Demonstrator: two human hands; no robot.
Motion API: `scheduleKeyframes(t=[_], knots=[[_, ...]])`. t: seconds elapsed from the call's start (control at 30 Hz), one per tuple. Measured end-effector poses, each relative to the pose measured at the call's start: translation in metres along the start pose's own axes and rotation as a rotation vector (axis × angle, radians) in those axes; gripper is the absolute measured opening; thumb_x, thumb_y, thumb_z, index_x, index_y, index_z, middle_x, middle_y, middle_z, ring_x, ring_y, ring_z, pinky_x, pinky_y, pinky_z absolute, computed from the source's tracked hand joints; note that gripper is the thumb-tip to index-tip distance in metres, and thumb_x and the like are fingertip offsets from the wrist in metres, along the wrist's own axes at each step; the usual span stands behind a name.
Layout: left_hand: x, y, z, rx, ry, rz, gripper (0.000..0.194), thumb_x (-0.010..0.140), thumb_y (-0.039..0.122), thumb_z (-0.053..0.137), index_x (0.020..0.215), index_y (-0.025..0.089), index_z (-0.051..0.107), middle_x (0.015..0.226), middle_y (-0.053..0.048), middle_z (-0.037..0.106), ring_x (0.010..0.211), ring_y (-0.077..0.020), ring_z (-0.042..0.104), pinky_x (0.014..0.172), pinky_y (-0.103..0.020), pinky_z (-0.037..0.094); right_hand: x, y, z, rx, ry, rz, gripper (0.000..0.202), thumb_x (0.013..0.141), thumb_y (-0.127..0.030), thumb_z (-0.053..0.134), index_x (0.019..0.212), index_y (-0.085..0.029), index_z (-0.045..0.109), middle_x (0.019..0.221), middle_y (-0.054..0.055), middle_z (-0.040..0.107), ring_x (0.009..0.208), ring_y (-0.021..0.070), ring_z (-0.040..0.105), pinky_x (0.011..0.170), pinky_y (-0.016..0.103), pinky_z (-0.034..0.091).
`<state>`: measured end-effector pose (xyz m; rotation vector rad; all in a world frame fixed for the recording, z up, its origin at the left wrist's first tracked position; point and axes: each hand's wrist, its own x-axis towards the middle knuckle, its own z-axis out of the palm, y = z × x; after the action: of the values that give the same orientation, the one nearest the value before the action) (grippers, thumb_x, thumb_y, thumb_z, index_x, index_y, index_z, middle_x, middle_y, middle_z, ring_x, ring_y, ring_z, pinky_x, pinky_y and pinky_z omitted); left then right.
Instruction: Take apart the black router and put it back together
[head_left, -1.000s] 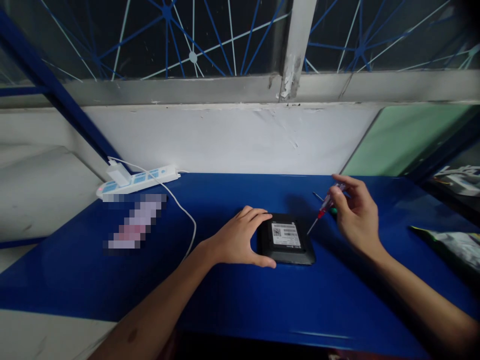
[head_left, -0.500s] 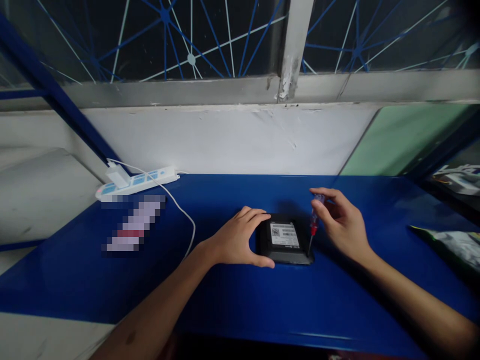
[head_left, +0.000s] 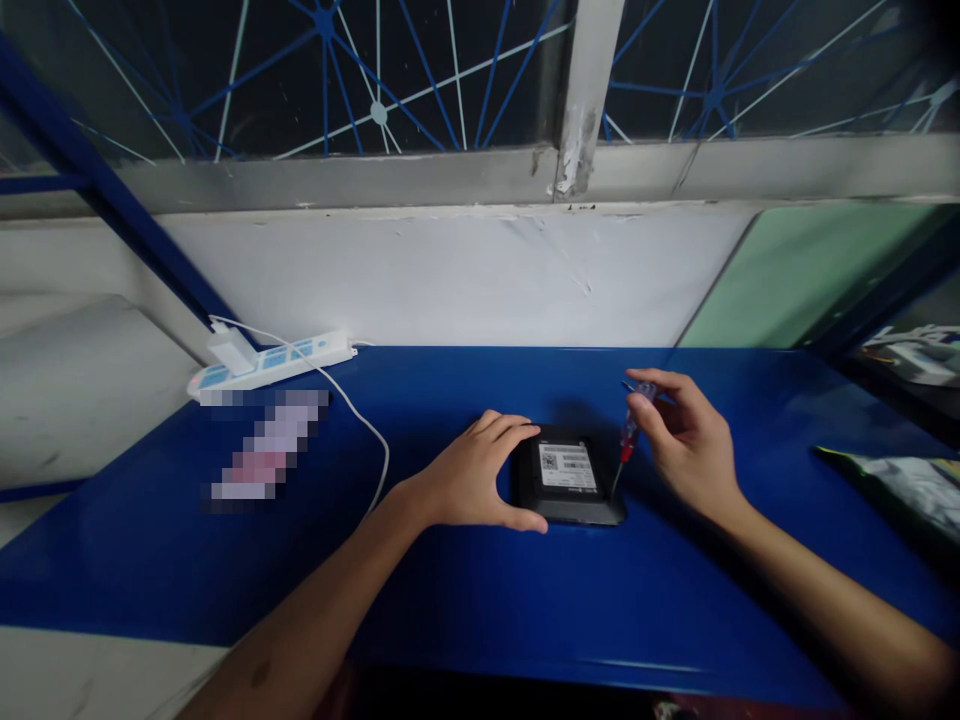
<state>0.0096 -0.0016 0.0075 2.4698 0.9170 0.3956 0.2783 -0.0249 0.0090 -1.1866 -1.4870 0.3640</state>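
A flat black electronic device (head_left: 531,490) with a white label (head_left: 567,467) bearing a QR code lies on the blue table. My left hand (head_left: 472,475) holds it by its left side, fingers at the far edge and thumb by the near edge. In my right hand (head_left: 686,435), a screwdriver (head_left: 628,430) with a clear purplish handle and red collar is pinched between thumb and fingers. Its shaft slants down to the left, and the tip is at the device's near right corner. Whether a screw sits under the tip is too small to tell.
On the left, a white power strip (head_left: 300,357) holds a plugged-in charger (head_left: 232,348), whose white cable (head_left: 360,415) runs toward my left forearm. A blurred-out item (head_left: 270,445) lies below it. A shiny packet (head_left: 900,485) rests at the right, and a white wall (head_left: 450,280) stands behind.
The screwdriver leans more to the right at its handle, with its tip slightly further left. My right fingers have shifted a little on the handle. My left hand stays on the device.
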Motion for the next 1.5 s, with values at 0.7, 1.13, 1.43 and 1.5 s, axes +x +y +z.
scheduleKeyframes(t=[0.7,1.13,1.43,1.5], knots=[[0.0,-0.002,0.002,0.017,0.008,0.006,0.102,0.063,0.071,0.078,0.146,0.023,0.043,0.15,-0.012,0.046,0.136,-0.0376,0.04,0.113,-0.058,0.038,-0.002,0.003,0.002,0.03,0.067,-0.027,0.025,0.093,-0.036,0.064,0.116,-0.029,0.066,0.093,0.0,0.062,0.066,0.0108,0.058,0.058,0.029,0.049],[-0.001,-0.005,0.004,0.022,0.013,0.01,0.103,0.063,0.071,0.078,0.147,0.023,0.043,0.15,-0.011,0.046,0.135,-0.0371,0.04,0.113,-0.058,0.038,-0.004,0.002,0.002,0.055,0.025,-0.047,0.019,0.096,-0.033,0.06,0.113,-0.03,0.066,0.09,-0.001,0.063,0.065,0.0102,0.059,0.058,0.027,0.05],[-0.001,-0.003,0.003,0.026,0.016,0.016,0.103,0.063,0.074,0.077,0.146,0.023,0.043,0.15,-0.012,0.046,0.137,-0.0369,0.04,0.115,-0.058,0.037,0.0,-0.006,0.003,0.157,0.059,-0.039,0.013,0.095,-0.032,0.062,0.105,-0.03,0.069,0.086,-0.003,0.06,0.065,0.0091,0.064,0.061,0.026,0.053],[0.0,-0.003,0.003,0.028,0.006,0.011,0.104,0.063,0.075,0.076,0.146,0.022,0.043,0.15,-0.013,0.045,0.137,-0.0375,0.039,0.115,-0.059,0.036,-0.001,-0.007,0.003,0.181,0.026,-0.001,0.019,0.098,-0.034,0.057,0.112,-0.03,0.069,0.092,-0.001,0.066,0.07,0.0113,0.068,0.066,0.029,0.056]])
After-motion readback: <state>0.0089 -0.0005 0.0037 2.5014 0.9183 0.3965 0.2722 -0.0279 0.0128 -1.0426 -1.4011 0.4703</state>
